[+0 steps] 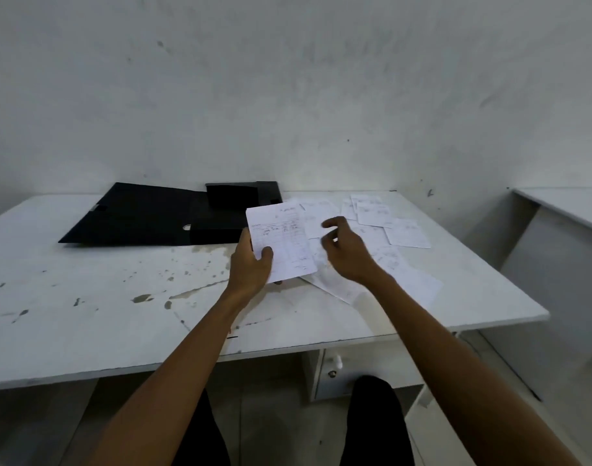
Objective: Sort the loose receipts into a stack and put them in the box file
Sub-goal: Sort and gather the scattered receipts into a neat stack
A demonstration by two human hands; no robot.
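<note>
- We are sitting at a stained white laminate desk [86, 297], both bare forearms reaching out over its near edge
- Our left hand [251, 267] is holding up a thin white handwritten receipt sheet [284, 240], pinching its lower left corner with the thumb on the face and the fingers hidden behind
- Our right hand [348, 250] is hovering just beside that sheet, fingers loosely curled and spread, gripping nothing
- Beneath and beyond the right hand, the loose white paper receipts [382, 213] are lying scattered and overlapping across the right part of the desk, still unstacked
- We are judging these slips as very light, limp and easy to crease or slide; taking each by an edge or corner and laying it flat on the held sheet looks safest
- Farther back on the left, the black box file [146, 216] is lying open against the grey wall [288, 79], with no receipts visible inside it yet
</note>
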